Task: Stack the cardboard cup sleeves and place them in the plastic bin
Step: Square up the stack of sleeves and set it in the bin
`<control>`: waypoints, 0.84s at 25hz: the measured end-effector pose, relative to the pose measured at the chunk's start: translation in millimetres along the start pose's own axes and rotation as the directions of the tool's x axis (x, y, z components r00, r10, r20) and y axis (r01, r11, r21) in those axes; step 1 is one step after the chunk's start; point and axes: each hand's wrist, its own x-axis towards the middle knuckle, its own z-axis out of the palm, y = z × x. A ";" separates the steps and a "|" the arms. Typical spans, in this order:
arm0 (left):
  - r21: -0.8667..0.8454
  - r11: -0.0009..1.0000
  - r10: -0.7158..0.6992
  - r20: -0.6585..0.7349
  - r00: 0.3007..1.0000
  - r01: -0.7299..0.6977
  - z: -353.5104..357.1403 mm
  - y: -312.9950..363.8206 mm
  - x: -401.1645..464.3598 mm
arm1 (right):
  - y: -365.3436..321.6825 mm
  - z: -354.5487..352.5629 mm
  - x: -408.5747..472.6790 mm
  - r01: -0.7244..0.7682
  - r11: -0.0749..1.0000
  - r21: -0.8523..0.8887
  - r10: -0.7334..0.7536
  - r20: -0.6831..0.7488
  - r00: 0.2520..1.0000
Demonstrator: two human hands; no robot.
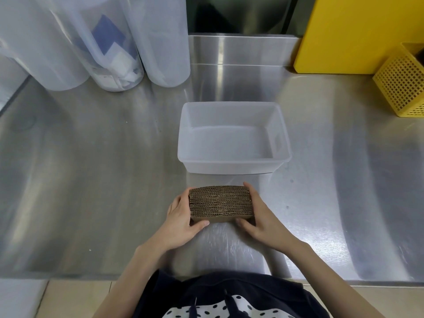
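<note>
A stack of brown cardboard cup sleeves [220, 203] stands on edge on the steel counter, its corrugated edges facing up. My left hand [181, 221] presses its left end and my right hand [259, 219] presses its right end, thumbs along the near face. Just beyond the stack sits the translucent plastic bin [234, 164], with nothing visible inside it.
Tall plastic-wrapped cup tubes [110, 47] stand at the back left. A yellow panel [344, 35] and a yellow perforated basket [403, 86] are at the back right. The steel counter [91, 180] stretches to both sides, its front edge near my body.
</note>
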 end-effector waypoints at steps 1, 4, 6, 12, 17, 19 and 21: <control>-0.007 1.000 0.001 -0.026 1.000 -0.001 0.0 0.4 1.3 | -2.2 -3.5 1.2 -0.005 1.000 0.016 0.005 -0.014 1.000; 0.008 0.999 -0.035 -0.058 0.998 0.036 -2.4 -2.3 6.9 | -3.9 -10.6 6.3 -0.017 1.000 0.009 0.017 -0.017 1.000; 0.035 0.998 -0.045 -0.034 0.998 0.046 -3.4 -3.8 8.9 | -0.7 -11.0 7.7 -0.034 0.999 0.017 0.034 0.008 0.999; 0.030 0.999 -0.042 -0.043 0.998 0.044 -4.3 -12.2 10.9 | -1.6 -11.7 7.0 -0.045 0.998 0.052 0.044 0.013 0.999; -0.012 0.999 -0.048 -0.015 0.999 0.048 -10.3 -8.1 11.1 | -2.9 -14.4 6.9 -0.067 0.995 0.071 0.066 0.006 0.998; -0.033 0.999 -0.039 -0.001 0.999 0.039 -14.1 -6.4 10.4 | -5.0 -16.4 6.2 -0.068 0.994 0.081 0.069 -0.002 0.998; -0.049 0.998 -0.026 -0.004 1.000 0.026 -17.5 -6.3 11.0 | -8.0 -18.4 6.0 -0.056 0.995 0.082 0.057 -0.011 0.998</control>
